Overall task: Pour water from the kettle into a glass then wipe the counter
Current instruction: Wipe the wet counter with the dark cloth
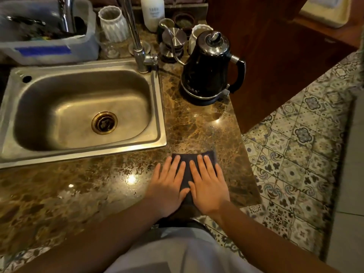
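A dark cloth [188, 166] lies flat on the brown marble counter [197, 125] near its front right corner. My left hand [169, 182] and my right hand [206, 182] press down on it side by side, fingers straight and spread. The black electric kettle [208, 67] stands upright on its base at the counter's back right, handle to the right, well beyond my hands. A clear glass [107, 46] stands behind the sink, left of the tap.
A steel sink [11, 148] fills the left half. A tap [137, 42] rises behind it, with a plastic bin [49, 50], a white ribbed cup [113, 24], a bottle [152, 12] and small pots. The counter ends right of my hands, above patterned floor tiles [295, 154].
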